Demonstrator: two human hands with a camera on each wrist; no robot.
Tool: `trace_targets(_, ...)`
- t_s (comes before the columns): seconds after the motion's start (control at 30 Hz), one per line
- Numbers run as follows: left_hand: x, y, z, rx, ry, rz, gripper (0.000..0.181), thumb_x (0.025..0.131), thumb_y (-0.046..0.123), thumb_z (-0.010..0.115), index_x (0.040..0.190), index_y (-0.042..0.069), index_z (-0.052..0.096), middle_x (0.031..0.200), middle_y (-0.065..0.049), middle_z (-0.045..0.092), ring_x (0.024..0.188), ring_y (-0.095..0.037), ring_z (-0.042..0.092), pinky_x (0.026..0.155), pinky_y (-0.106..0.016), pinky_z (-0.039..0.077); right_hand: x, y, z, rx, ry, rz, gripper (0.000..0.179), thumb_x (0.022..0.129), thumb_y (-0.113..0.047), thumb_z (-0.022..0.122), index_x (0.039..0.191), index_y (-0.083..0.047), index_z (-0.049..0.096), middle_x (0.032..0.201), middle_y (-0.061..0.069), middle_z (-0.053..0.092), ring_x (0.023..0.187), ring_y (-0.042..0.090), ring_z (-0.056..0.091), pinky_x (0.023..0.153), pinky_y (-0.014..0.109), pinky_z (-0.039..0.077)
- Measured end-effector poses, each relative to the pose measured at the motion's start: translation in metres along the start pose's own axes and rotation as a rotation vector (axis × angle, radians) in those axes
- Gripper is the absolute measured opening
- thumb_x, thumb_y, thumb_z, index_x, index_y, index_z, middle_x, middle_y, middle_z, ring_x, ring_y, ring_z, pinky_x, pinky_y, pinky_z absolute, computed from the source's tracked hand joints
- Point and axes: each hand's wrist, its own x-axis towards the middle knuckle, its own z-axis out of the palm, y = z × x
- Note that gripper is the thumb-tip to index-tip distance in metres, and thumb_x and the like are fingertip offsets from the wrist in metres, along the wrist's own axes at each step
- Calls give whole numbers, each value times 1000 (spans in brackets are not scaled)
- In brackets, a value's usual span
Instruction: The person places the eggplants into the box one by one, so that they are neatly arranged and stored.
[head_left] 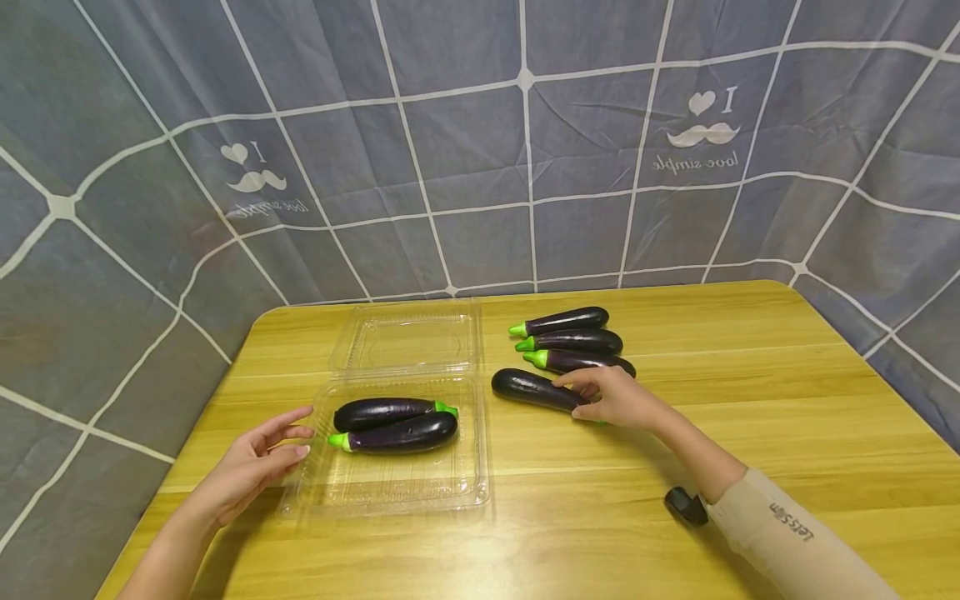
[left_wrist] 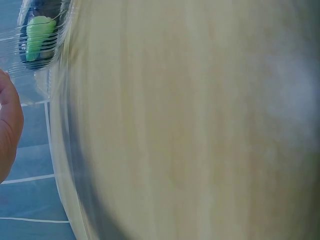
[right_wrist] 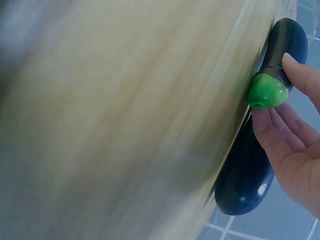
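My right hand (head_left: pixel 617 398) pinches the green-capped end of a dark purple eggplant (head_left: pixel 528 388), thumb on one side and fingers on the other. The eggplant's blunt end points left, toward a clear plastic clamshell box (head_left: pixel 482 475). In that box lie two eggplants, a rear one (head_left: pixel 378 412) and a front one (head_left: pixel 408 435), with their green caps facing opposite ways. At the box's left edge is my left hand (head_left: pixel 251 462), fingers loosely extended and holding nothing. The left wrist view catches a green cap (left_wrist: pixel 39 35) through the clear plastic.
Three more eggplants lie in a row behind my right hand: a back one (head_left: pixel 573 320), a middle one (head_left: pixel 581 340) and a front one (head_left: pixel 581 362). The box's lid (head_left: pixel 405 333) is folded back flat. A grey gridded curtain (head_left: pixel 480 167) hangs behind the wooden table (head_left: pixel 585 517).
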Motion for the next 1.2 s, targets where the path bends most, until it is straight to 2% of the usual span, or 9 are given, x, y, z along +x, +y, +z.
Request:
trace_targets(0.23, 0, 0, 1, 1, 12, -11, 48, 93, 2, 53, 137, 20, 46, 111, 1, 55, 88, -6, 56, 72, -22, 49, -1, -2, 0, 11, -28, 18, 42, 76, -3, 75, 117, -6, 64, 113, 14, 63, 93, 28, 62, 76, 34, 52)
trace_targets(0.43, 0, 0, 1, -7, 10, -16, 48, 93, 2, 53, 136, 21, 46, 111, 1, 55, 85, -5, 56, 71, -22, 49, -3, -2, 0, 32, -32, 22, 42, 77, -3, 74, 118, -5, 64, 116, 14, 62, 95, 28, 62, 77, 36, 52)
trace_targets(0.67, 0, 0, 0, -26, 4, -10, 48, 93, 1, 53, 136, 21, 47, 110, 1, 55, 85, -5, 56, 71, -22, 50, -7, -6, -2, 54, -22, 55, 43, 77, -3, 74, 119, -7, 63, 112, 13, 63, 92, 26, 63, 78, 38, 52)
trace_targets(1.2, 0, 0, 1, -17, 6, -6, 48, 93, 1, 53, 136, 21, 47, 110, 1, 55, 85, -5, 56, 71, -22, 49, -11, -17, -12, 61, -14, 30, 42, 77, -3, 74, 118, -5, 63, 105, 11, 64, 91, 24, 62, 73, 30, 52)
